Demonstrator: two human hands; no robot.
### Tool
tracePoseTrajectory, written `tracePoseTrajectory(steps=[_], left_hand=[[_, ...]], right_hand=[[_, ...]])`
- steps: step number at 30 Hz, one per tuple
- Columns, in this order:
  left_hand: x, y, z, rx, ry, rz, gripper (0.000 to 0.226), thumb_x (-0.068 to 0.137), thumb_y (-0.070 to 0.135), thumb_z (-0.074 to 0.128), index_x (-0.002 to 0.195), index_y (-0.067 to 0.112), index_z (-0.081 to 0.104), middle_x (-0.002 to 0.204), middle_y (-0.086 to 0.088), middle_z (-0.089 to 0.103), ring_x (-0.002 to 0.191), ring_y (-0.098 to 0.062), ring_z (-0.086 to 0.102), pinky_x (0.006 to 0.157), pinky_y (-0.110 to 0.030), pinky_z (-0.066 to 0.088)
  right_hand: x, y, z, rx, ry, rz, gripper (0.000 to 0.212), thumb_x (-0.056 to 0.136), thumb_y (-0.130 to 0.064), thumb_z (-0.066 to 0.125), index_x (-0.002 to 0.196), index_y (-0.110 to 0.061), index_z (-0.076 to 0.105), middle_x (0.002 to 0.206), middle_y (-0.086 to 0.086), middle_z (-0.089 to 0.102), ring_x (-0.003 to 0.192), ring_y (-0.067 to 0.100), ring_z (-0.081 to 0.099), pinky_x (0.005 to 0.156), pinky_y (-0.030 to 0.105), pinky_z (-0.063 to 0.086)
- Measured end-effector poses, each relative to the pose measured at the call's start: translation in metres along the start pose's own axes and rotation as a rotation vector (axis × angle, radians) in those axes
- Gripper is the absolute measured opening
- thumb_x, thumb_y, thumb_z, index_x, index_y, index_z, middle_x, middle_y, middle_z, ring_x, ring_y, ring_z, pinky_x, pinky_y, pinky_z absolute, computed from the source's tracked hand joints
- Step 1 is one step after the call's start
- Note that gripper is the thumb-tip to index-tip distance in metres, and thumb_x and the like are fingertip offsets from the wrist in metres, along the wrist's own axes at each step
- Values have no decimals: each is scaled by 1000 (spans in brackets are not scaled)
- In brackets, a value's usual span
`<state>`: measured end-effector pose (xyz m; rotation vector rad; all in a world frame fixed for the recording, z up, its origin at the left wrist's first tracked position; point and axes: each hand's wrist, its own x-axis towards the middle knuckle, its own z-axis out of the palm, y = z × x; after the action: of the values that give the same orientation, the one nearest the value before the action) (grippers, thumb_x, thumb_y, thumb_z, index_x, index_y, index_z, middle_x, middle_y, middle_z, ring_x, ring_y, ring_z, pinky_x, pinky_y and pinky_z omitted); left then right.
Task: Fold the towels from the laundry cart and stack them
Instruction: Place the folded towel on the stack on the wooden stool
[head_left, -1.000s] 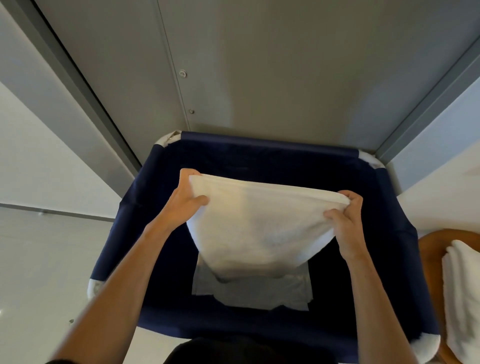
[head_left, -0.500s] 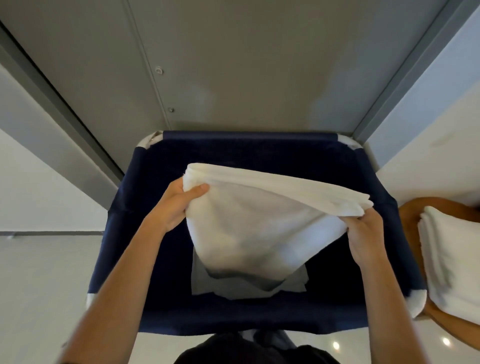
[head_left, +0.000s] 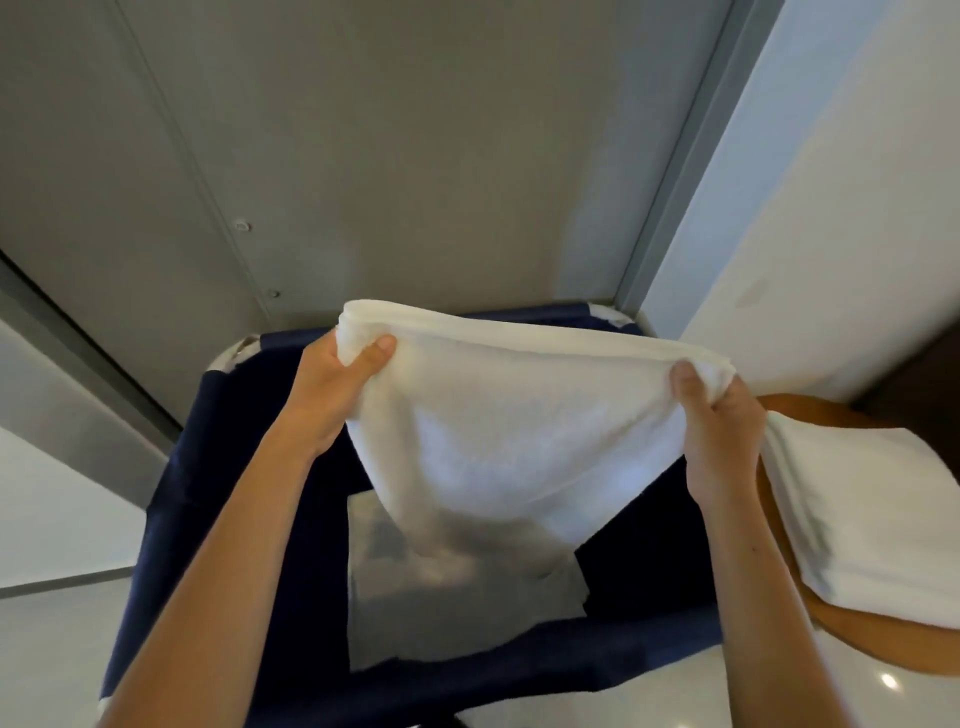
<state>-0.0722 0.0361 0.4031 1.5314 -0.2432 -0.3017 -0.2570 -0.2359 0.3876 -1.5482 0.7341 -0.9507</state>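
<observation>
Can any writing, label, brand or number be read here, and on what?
None: no text shows anywhere.
The held towel, the stacked towels, the blue laundry cart and the grey wall panel are all plain.
The pale sheet in the cart looks blank too.

grey panel (head_left: 415, 156) ahead, with two screws (head_left: 242, 226). white wall (head_left: 857, 182) right. brown wooden surface (head_left: 857, 635) right. glossy floor (head_left: 914, 706) reflects light spots.
</observation>
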Motion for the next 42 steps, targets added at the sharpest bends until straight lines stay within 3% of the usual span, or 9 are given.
tracePoseTrajectory(steps=[3, 7, 10, 13, 18, 27, 32, 36, 42], left_hand=[[-2, 17, 30, 10, 53, 48, 5, 90, 21, 66, 93, 24, 65, 92, 3, 70, 81, -12, 68, 72, -29, 55], [-9, 41, 75, 19, 129, 133, 5, 90, 24, 66, 88, 28, 65, 88, 7, 69, 76, -5, 67, 70, -26, 56], [-17, 58, 113, 12, 184, 180, 8, 90, 24, 66, 85, 28, 63, 83, 10, 66, 64, 5, 64, 59, -16, 53], [-25, 71, 147, 31, 221, 215, 8, 90, 27, 67, 83, 28, 63, 81, 10, 66, 65, 2, 63, 60, -18, 52], [-38, 95, 202, 26, 247, 275, 10, 90, 26, 67, 80, 27, 63, 77, 10, 65, 62, 2, 62, 60, -18, 53], [-40, 127, 296, 5, 232, 318, 15, 88, 30, 68, 76, 24, 62, 80, 3, 63, 72, -13, 61, 70, -32, 53], [-19, 143, 364, 4, 182, 364, 14, 90, 29, 66, 76, 27, 62, 76, 8, 63, 64, -3, 61, 59, -21, 52], [4, 153, 425, -19, 129, 381, 9, 90, 31, 66, 82, 28, 63, 82, 9, 65, 73, -5, 63, 61, -20, 49], [43, 174, 531, -93, 52, 435, 11, 90, 23, 66, 81, 29, 63, 79, 10, 65, 62, 4, 62, 57, -18, 52]], right_hand=[[17, -11, -17, -31, 42, -76, 6, 94, -17, 59, 88, -15, 60, 76, -13, 57, 63, -13, 53, 59, 4, 39], [46, -17, -46, -56, 57, -117, 15, 95, -24, 58, 90, -10, 60, 75, -14, 55, 63, -10, 50, 61, 9, 39], [66, -28, -71, -97, 51, -163, 19, 96, -28, 55, 103, -11, 60, 83, -16, 56, 73, -7, 52, 66, 6, 38], [83, -39, -98, -134, 56, -194, 26, 98, -29, 51, 113, -10, 59, 99, -6, 59, 88, 6, 53, 66, -2, 35], [113, -56, -142, -119, 53, -238, 29, 98, -31, 50, 116, -10, 58, 106, -4, 59, 96, 10, 54, 81, 15, 41], [172, -82, -217, -87, 107, -316, 27, 98, -36, 50, 110, -14, 59, 101, -3, 62, 92, 13, 58, 85, 29, 48], [224, -89, -259, -104, 159, -342, 31, 99, -34, 49, 116, -11, 57, 103, -3, 59, 89, 9, 55, 73, 8, 42], [277, -87, -294, -102, 209, -362, 30, 98, -37, 50, 113, -13, 58, 103, 0, 62, 93, 14, 58, 85, 28, 49], [363, -89, -354, -134, 290, -386, 32, 96, -38, 51, 113, -13, 60, 106, 1, 64, 98, 18, 60, 91, 39, 51]])
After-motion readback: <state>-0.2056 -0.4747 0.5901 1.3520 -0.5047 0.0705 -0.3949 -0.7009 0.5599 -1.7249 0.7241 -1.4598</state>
